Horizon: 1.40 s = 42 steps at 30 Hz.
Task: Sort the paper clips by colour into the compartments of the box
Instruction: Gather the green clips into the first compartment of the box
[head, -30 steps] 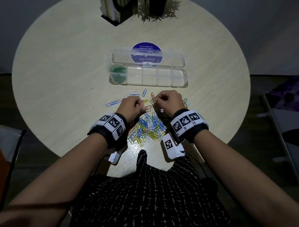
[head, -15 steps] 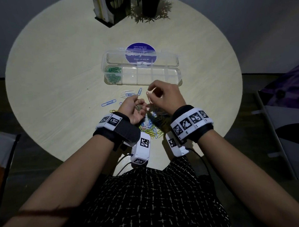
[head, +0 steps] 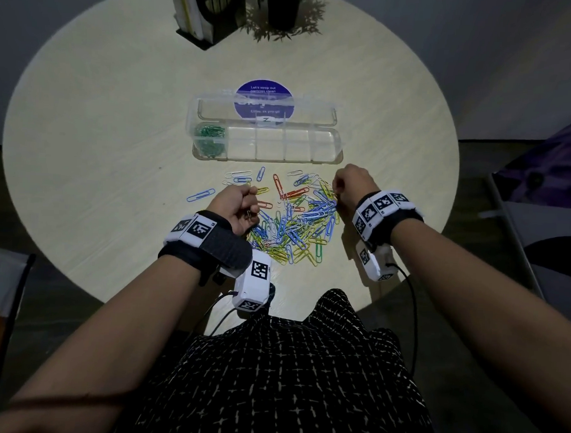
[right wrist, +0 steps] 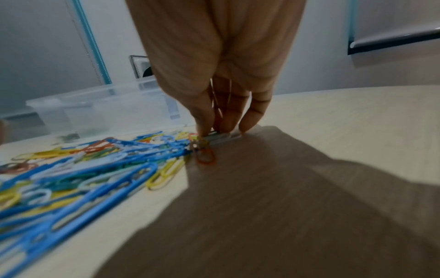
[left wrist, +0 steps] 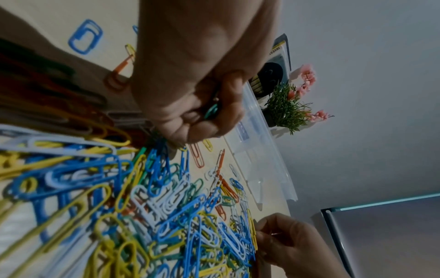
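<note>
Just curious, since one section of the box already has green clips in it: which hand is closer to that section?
Left. The left hand sits in front of the green clips' compartment, slightly right of it. The right hand is off past the box's far right end.

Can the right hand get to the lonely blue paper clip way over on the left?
Probably not easily: the blue paper clip lies beyond the left hand, which blocks the way for the right hand; the left hand sits closer.

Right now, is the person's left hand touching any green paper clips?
Touching. The left wrist view shows the left hand curled round green paper clips, which poke out between thumb and fingers.
</note>
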Each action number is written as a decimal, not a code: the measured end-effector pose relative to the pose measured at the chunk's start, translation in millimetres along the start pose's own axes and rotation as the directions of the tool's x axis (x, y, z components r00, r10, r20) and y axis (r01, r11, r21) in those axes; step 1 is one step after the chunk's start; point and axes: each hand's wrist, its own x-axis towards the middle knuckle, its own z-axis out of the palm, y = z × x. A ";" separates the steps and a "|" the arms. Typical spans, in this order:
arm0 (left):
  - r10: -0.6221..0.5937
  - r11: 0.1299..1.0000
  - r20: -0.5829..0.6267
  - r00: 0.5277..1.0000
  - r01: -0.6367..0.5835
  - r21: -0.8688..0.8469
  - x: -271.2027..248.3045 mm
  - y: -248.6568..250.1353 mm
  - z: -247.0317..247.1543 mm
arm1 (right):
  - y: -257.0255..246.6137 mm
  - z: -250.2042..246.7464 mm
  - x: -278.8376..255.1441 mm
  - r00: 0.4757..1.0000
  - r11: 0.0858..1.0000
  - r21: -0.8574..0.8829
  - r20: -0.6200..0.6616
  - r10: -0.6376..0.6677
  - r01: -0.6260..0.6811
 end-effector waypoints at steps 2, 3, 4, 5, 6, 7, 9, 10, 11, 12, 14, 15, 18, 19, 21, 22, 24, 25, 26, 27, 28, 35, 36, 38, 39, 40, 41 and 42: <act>0.002 1.000 0.002 1.000 -0.002 -0.018 1.2 -0.2 -0.9 | 0.6 2.1 -2.4 0.999 0.999 -0.046 0.039 0.013 -0.011; -0.002 1.000 0.010 1.000 0.002 -0.027 1.7 -0.6 -1.6 | 1.2 2.8 -4.1 0.998 0.998 -0.058 0.060 0.022 -0.018; -0.006 0.999 0.022 1.000 0.007 -0.037 1.7 -0.8 -1.9 | 1.9 3.3 -5.6 0.997 0.998 -0.055 0.071 0.030 -0.026; -0.010 0.999 0.038 0.999 0.012 -0.046 1.8 -1.1 -2.3 | 2.2 2.8 -7.5 0.997 0.999 -0.028 0.067 0.037 -0.035; -0.015 0.998 0.054 0.998 0.018 -0.054 1.5 -1.4 -2.3 | 2.6 1.6 -9.3 0.998 0.999 0.023 0.047 0.046 -0.047; -0.021 0.998 0.065 0.998 0.025 -0.058 1.6 -1.8 -2.9 | 2.5 -0.1 -11.2 0.998 0.994 0.091 0.010 0.059 -0.060; -0.027 0.998 0.070 0.997 0.032 -0.061 2.1 -2.8 -4.1 | 0.6 -3.8 -14.3 0.993 0.974 0.218 -0.088 0.077 -0.056; -0.028 0.997 0.066 0.997 0.032 -0.063 2.2 -3.3 -4.6 | -2.0 -5.6 -15.4 0.989 0.964 0.262 -0.132 0.070 -0.034; -0.028 0.997 0.061 0.998 0.032 -0.064 2.6 -3.8 -5.4 | -5.9 -6.9 -16.1 0.985 0.955 0.296 -0.164 0.054 -0.003; -0.029 0.997 0.058 0.998 0.033 -0.063 2.6 -4.1 -5.9 | -10.8 -7.3 -16.8 0.982 0.945 0.325 -0.184 0.030 0.032; -0.030 0.998 0.053 0.998 0.033 -0.060 2.9 -4.2 -7.3 | -23.1 -6.2 -18.1 0.983 0.935 0.340 -0.177 -0.046 0.105; -0.029 0.998 0.051 0.998 0.032 -0.058 2.9 -4.2 -8.4 | -28.9 -4.3 -18.6 0.983 0.936 0.322 -0.152 -0.100 0.145; -0.026 0.998 0.043 0.999 0.029 -0.060 2.5 -4.0 -12.5 | -39.6 5.3 -15.2 0.965 0.950 0.178 0.009 -0.263 0.258; -0.024 0.998 0.039 0.999 0.027 -0.060 2.2 -4.1 -14.5 | -41.1 7.9 -13.3 0.953 0.951 0.108 0.063 -0.297 0.289; -0.023 0.998 0.031 0.999 0.025 -0.061 1.2 -4.5 -18.4 | -42.2 10.8 -9.8 0.937 0.942 -0.034 0.129 -0.326 0.333; -0.024 0.998 0.026 0.999 0.025 -0.062 0.5 -4.8 -20.2 | -42.1 11.3 -8.9 0.933 0.933 -0.096 0.143 -0.331 0.346; -0.023 0.998 0.013 1.000 0.023 -0.061 -0.8 -5.7 -23.2 | -40.5 11.5 -8.6 0.930 0.914 -0.185 0.136 -0.341 0.362; -0.020 0.998 0.006 1.000 0.020 -0.060 -1.4 -6.2 -24.4 | -39.5 12.1 -8.7 0.929 0.906 -0.209 0.124 -0.348 0.368; -0.017 0.998 -0.001 1.000 0.017 -0.059 -1.9 -6.7 -24.9 | -38.2 12.6 -9.0 0.928 0.902 -0.220 0.108 -0.355 0.371; -0.014 0.998 -0.007 1.000 0.014 -0.058 -2.2 -7.3 -25.0 | -36.9 13.4 -9.5 0.929 0.902 -0.221 0.092 -0.359 0.370; -0.013 0.998 -0.009 1.000 0.012 -0.056 -2.2 -8.1 -24.6 | -35.5 14.4 -9.9 0.931 0.907 -0.208 0.077 -0.358 0.366; -0.019 0.998 0.023 1.000 0.021 -0.057 -4.4 -12.2 -16.9 | -36.8 12.2 -15.0 0.964 0.958 -0.110 0.028 -0.263 0.264; -0.020 0.998 0.024 1.000 0.021 -0.062 -5.2 -12.7 -16.7 | -36.5 11.5 -15.1 0.971 0.968 -0.077 0.002 -0.241 0.240; -0.016 0.997 0.006 1.000 0.016 -0.076 -6.3 -13.8 -16.4 | -35.6 8.7 -15.8 0.982 0.983 0.055 -0.080 -0.171 0.176; -0.011 0.996 -0.014 1.000 0.010 -0.084 -7.0 -14.5 -16.1 | -36.4 6.1 -16.9 0.983 0.981 0.124 -0.125 -0.137 0.152; -0.004 0.996 -0.036 0.999 0.001 -0.091 -8.0 -15.1 -14.9 | -38.9 3.0 -18.7 0.981 0.973 0.186 -0.163 -0.109 0.139; 0.005 0.995 -0.055 0.998 -0.010 -0.102 -8.5 -15.8 -13.7 | -43.0 -0.3 -21.3 0.978 0.960 0.241 -0.187 -0.097 0.142; 0.014 0.992 -0.063 0.998 -0.022 -0.123 -9.8 -16.6 -11.6 | -48.7 -3.3 -24.5 0.974 0.942 0.290 -0.197 -0.112 0.167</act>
